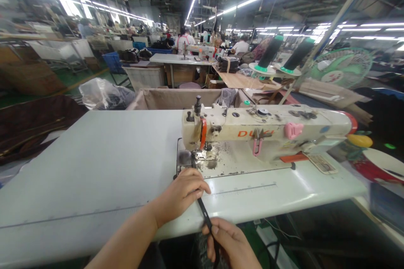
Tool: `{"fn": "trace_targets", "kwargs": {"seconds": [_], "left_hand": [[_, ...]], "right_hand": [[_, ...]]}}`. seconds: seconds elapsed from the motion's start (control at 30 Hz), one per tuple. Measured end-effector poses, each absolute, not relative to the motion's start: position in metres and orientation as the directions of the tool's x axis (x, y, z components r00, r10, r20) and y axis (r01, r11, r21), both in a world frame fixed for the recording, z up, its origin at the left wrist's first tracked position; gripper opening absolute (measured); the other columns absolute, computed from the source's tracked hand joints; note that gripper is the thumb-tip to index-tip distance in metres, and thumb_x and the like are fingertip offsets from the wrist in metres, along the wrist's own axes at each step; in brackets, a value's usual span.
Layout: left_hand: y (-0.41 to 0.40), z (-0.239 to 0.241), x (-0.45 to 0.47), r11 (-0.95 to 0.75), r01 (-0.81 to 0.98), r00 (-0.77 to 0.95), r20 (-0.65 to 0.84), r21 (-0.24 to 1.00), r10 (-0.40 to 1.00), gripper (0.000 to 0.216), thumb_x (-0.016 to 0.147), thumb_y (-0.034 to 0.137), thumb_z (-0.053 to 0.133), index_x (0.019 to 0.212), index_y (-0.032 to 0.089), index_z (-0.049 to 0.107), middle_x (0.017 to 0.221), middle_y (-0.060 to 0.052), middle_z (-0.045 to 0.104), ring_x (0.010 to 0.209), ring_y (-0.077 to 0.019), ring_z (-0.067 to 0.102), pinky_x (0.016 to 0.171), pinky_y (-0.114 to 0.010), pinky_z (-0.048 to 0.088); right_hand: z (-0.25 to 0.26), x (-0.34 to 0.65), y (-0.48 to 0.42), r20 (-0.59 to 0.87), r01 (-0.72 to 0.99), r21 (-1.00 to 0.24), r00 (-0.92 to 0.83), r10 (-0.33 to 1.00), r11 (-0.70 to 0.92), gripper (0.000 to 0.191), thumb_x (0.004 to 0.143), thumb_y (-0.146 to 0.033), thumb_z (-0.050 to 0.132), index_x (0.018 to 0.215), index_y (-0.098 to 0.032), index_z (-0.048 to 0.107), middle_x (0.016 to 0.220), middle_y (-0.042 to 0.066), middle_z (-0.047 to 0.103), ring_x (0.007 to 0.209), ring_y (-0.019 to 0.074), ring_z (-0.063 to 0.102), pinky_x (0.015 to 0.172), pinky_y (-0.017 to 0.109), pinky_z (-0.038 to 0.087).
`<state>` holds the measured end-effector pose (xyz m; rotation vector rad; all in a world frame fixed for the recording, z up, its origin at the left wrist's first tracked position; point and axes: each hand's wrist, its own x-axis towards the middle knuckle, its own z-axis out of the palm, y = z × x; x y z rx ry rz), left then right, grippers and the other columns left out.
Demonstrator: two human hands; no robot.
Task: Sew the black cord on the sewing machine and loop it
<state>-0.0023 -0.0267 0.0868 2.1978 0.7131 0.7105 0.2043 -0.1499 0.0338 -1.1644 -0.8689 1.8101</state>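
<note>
At the near edge, the right hand [229, 241] pinches the lower end of a narrow black fabric strap [205, 214], fingers closed on it. Just beyond and left, the left hand [181, 195] rests on the white sewing table [94, 164], fingers closed on the same strap, which runs up toward the needle. Farther back stands a cream-coloured industrial sewing machine [268, 130] with orange lettering. Behind it on the right, two dark thread cones [284, 54] stand, and other workstations fill the far hall.
</note>
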Motion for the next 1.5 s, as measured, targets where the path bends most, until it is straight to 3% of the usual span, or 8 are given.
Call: {"fn": "trace_targets", "kwargs": {"seconds": [0.17,0.4,0.67,0.8,0.97,1.1,1.27,1.5], "left_hand": [[-0.029,0.086,-0.001,-0.591,0.299,0.677,0.269,0.749,0.685,0.026,0.106,0.014,0.052,0.117,0.025,0.074,0.114,-0.007,0.074,0.123,-0.0244,0.06,0.108,-0.041,0.045],[-0.028,0.089,-0.001,-0.627,0.307,0.702,0.275,0.716,0.657,0.025,0.106,0.016,0.054,0.114,0.025,0.075,0.108,-0.006,0.076,0.122,-0.025,0.062,0.108,-0.041,0.047],[-0.03,0.088,0.001,-0.628,0.335,0.677,0.284,0.702,0.679,0.019,0.107,0.019,0.056,0.112,0.025,0.073,0.107,-0.005,0.076,0.117,-0.0248,0.062,0.104,-0.041,0.044],[-0.032,0.088,0.003,-0.625,0.391,0.634,0.294,0.676,0.715,0.013,0.109,0.024,0.059,0.106,0.024,0.071,0.102,-0.002,0.076,0.108,-0.0242,0.061,0.099,-0.041,0.04],[-0.031,0.085,0.003,-0.644,0.376,0.645,0.311,0.666,0.698,0.012,0.11,0.027,0.06,0.104,0.024,0.07,0.101,-0.001,0.075,0.108,-0.0239,0.06,0.098,-0.041,0.037],[-0.03,0.084,0.002,-0.663,0.353,0.668,0.319,0.66,0.673,0.008,0.106,0.024,0.065,0.104,0.025,0.072,0.102,-0.002,0.074,0.109,-0.0251,0.059,0.096,-0.041,0.037],[-0.029,0.082,0.003,-0.66,0.339,0.656,0.334,0.67,0.677,0.008,0.104,0.024,0.067,0.097,0.024,0.071,0.097,-0.002,0.073,0.104,-0.0247,0.059,0.095,-0.041,0.039],[-0.028,0.077,0.003,-0.663,0.349,0.651,0.338,0.662,0.68,0.01,0.103,0.022,0.065,0.095,0.024,0.07,0.096,-0.003,0.072,0.103,-0.0249,0.06,0.095,-0.042,0.04]], "right_hand": [[0.025,0.203,-0.154,-0.46,-0.209,-0.83,-0.27,0.846,-0.518,0.072,0.07,-0.087,0.078,0.084,-0.017,0.073,0.055,-0.001,0.066,0.05,0.0119,0.052,0.056,0.026,0.032],[0.013,0.204,-0.157,-0.446,-0.228,-0.831,-0.271,0.853,-0.507,0.067,0.076,-0.083,0.077,0.085,-0.017,0.074,0.055,-0.001,0.066,0.048,0.0105,0.05,0.051,0.024,0.023],[0.031,0.21,-0.158,-0.464,-0.278,-0.822,-0.179,0.868,-0.497,0.066,0.071,-0.082,0.082,0.081,-0.017,0.074,0.055,-0.002,0.063,0.049,0.0118,0.052,0.055,0.026,0.035],[0.051,0.222,-0.155,-0.4,-0.159,-0.905,0.001,0.917,-0.395,0.063,0.078,-0.08,0.079,0.081,-0.017,0.077,0.057,-0.002,0.064,0.056,0.0134,0.055,0.062,0.028,0.038],[0.058,0.234,-0.145,-0.332,-0.025,-0.943,0.152,0.931,-0.332,0.068,0.073,-0.087,0.077,0.073,-0.019,0.074,0.053,-0.003,0.059,0.053,0.0148,0.049,0.059,0.03,0.036],[0.068,0.234,-0.143,-0.331,0.042,-0.938,0.172,0.928,-0.343,0.072,0.071,-0.092,0.073,0.07,-0.02,0.07,0.053,-0.002,0.059,0.053,0.016,0.05,0.059,0.031,0.037],[0.073,0.23,-0.148,-0.257,0.166,-0.944,0.168,0.952,-0.284,0.061,0.09,-0.08,0.064,0.072,-0.021,0.068,0.059,-0.002,0.061,0.06,0.0173,0.054,0.064,0.03,0.041],[0.075,0.222,-0.147,-0.154,0.362,-0.909,0.168,0.974,-0.206,0.055,0.098,-0.071,0.052,0.075,-0.023,0.066,0.064,-0.002,0.06,0.064,0.019,0.057,0.065,0.03,0.042]]}}
